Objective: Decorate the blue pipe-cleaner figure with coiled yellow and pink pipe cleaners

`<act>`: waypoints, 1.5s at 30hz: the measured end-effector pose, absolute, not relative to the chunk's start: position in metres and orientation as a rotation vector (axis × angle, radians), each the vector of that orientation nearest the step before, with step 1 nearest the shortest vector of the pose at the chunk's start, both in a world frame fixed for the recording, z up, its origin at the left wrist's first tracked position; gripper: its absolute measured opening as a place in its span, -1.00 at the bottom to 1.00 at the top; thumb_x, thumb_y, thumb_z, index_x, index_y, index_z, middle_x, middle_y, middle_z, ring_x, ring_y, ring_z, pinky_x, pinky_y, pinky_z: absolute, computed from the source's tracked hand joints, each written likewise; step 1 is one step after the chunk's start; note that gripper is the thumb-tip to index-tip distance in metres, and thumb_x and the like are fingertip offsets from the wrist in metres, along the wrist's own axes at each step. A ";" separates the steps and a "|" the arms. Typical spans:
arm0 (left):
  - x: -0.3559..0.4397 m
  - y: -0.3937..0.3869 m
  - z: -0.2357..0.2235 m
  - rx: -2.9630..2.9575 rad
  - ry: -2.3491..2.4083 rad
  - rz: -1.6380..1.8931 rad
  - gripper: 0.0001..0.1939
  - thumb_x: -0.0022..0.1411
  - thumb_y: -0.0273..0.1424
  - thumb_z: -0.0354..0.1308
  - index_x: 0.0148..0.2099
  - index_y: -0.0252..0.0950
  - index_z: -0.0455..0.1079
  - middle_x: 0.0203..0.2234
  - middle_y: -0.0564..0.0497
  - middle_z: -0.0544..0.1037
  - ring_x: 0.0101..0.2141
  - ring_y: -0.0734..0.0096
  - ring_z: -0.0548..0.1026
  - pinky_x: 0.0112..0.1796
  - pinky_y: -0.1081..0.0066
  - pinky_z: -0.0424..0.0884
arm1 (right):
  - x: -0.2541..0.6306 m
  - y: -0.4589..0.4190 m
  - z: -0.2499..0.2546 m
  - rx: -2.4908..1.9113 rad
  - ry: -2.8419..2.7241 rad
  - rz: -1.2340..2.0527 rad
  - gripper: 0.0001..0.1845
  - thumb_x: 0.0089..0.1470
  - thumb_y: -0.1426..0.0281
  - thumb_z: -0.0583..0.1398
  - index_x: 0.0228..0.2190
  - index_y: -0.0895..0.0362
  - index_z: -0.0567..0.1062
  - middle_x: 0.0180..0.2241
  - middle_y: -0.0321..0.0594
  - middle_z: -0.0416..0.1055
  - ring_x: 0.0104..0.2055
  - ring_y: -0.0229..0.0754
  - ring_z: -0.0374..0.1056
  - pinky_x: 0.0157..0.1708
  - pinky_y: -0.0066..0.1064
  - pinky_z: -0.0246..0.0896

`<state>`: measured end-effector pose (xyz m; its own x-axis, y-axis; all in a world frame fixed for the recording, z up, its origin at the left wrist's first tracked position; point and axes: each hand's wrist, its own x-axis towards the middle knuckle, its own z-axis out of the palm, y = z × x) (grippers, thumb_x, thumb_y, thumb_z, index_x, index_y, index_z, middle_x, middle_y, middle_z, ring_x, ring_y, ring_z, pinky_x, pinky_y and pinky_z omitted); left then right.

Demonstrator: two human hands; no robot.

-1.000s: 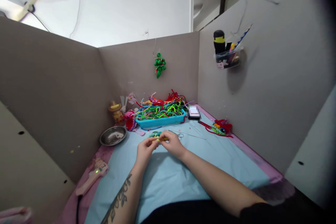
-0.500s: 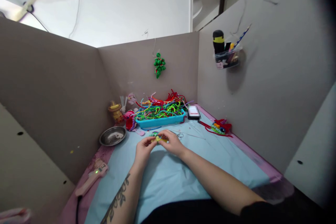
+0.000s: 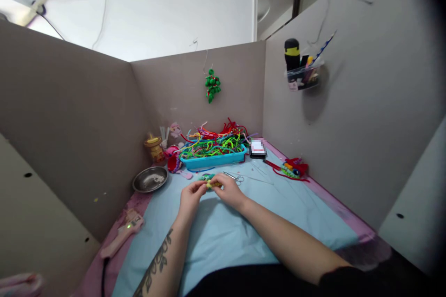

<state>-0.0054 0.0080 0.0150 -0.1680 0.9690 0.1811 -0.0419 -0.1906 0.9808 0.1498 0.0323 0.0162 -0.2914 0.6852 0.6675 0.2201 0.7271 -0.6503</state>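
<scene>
Left hand (image 3: 190, 197) and right hand (image 3: 228, 189) pinched together on a small yellow fuzzy pipe-cleaner piece (image 3: 211, 184) between fingertips, above the light-blue table (image 3: 223, 236); just beyond, small metal scissors (image 3: 234, 177); farther, blue plastic tray (image 3: 213, 161).

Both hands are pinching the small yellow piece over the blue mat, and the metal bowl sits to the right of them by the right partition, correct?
Not quite. The head view shows the left hand and right hand pinching the small yellow piece over the blue mat, but the metal bowl sits to their left, by the left partition.
</scene>
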 end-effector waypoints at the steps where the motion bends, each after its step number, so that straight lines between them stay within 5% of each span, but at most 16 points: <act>1: -0.004 0.007 0.016 1.224 1.183 1.482 -0.67 -0.17 -0.30 0.34 -0.35 -0.42 0.50 -0.54 -0.06 0.56 -0.51 0.41 0.48 -0.39 0.43 0.41 | 0.149 0.032 0.015 -0.717 -1.867 0.548 -0.91 -0.03 0.47 0.17 -0.40 0.12 0.47 -0.40 -0.21 0.41 -0.33 -0.21 0.32 -0.36 -0.43 0.23; 6: -0.005 0.003 0.022 1.085 1.126 1.641 -0.36 -0.10 -0.26 0.31 0.05 -0.33 0.27 -0.26 -0.14 0.55 -0.41 0.38 0.53 -0.37 0.43 0.41 | 0.152 0.039 0.009 -0.890 -1.958 0.497 -0.81 0.01 0.44 0.15 -0.28 0.09 0.49 -0.30 -0.19 0.48 -0.26 -0.16 0.34 -0.23 -0.37 0.18; 8: -0.011 0.006 0.023 1.018 1.203 1.774 -0.38 0.02 -0.27 0.21 0.12 -0.26 0.14 -0.16 -0.15 0.51 -0.39 0.43 0.52 -0.39 0.46 0.39 | 0.156 0.047 0.005 -1.017 -1.919 0.454 -0.83 0.01 0.44 0.14 -0.31 0.10 0.49 -0.32 -0.18 0.48 -0.27 -0.14 0.34 -0.24 -0.36 0.16; 13: -0.032 0.032 0.016 1.336 1.610 1.458 -0.52 -0.10 -0.61 0.18 -0.05 -0.31 0.31 -0.23 -0.17 0.53 -0.25 0.27 0.49 -0.25 0.38 0.34 | 0.156 0.064 -0.006 -1.134 -1.829 0.566 -0.86 0.02 0.40 0.09 -0.38 0.12 0.45 -0.45 -0.25 0.43 -0.37 -0.18 0.30 -0.34 -0.41 0.15; 19: -0.039 0.060 0.005 1.515 1.751 1.190 -0.72 -0.24 -0.70 0.18 -0.40 -0.32 0.42 -0.38 -0.19 0.56 -0.15 0.03 0.43 -0.08 0.21 0.21 | 0.142 0.072 -0.016 -1.026 -1.806 0.761 -0.92 -0.04 0.45 0.11 -0.46 0.11 0.41 -0.24 -0.17 0.43 -0.14 -0.11 0.31 -0.11 -0.28 0.15; 25: -0.031 0.066 0.003 1.443 1.560 1.271 -0.76 -0.15 -0.63 0.18 -0.35 -0.32 0.46 -0.38 -0.08 0.57 -0.28 0.24 0.49 -0.21 0.36 0.35 | 0.141 0.080 -0.020 -0.972 -1.547 1.026 -0.87 -0.10 0.31 0.18 -0.52 0.12 0.41 -0.04 -0.13 0.36 0.02 -0.01 0.24 0.00 -0.20 0.07; 33: -0.018 0.055 0.010 0.639 0.991 1.541 -0.71 -0.12 -0.65 0.28 -0.31 -0.33 0.35 -0.51 0.06 0.50 -0.49 0.58 0.48 -0.35 0.55 0.41 | 0.145 0.079 -0.013 -0.760 -1.100 1.446 -0.66 -0.28 0.20 0.29 -0.42 0.12 0.42 -0.35 -0.25 0.44 -0.31 -0.16 0.32 -0.30 -0.37 0.19; 38: -0.015 0.048 0.014 0.641 0.859 1.470 -0.56 -0.01 -0.59 0.23 -0.06 -0.21 0.30 -0.36 0.02 0.54 -0.46 0.52 0.51 -0.37 0.48 0.46 | 0.146 0.076 -0.010 -0.745 -1.205 1.352 -0.66 -0.23 0.18 0.26 -0.39 0.11 0.43 -0.19 -0.19 0.41 -0.23 -0.13 0.30 -0.25 -0.34 0.19; 45: -0.018 0.049 0.010 0.708 0.864 1.522 -0.70 0.01 -0.51 0.23 -0.13 -0.30 0.45 -0.25 -0.05 0.56 -0.34 0.44 0.52 -0.25 0.46 0.44 | 0.151 0.056 0.002 -0.893 -1.590 0.580 -0.87 -0.03 0.33 0.15 -0.42 0.12 0.44 -0.27 -0.14 0.35 -0.16 -0.11 0.25 -0.11 -0.29 0.13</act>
<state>-0.0182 0.0493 0.0101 -0.1276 0.9911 -0.0378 -0.5406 -0.0375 0.8404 0.1509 0.0557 0.0022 -0.0453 0.8034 0.5937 0.2330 0.5864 -0.7758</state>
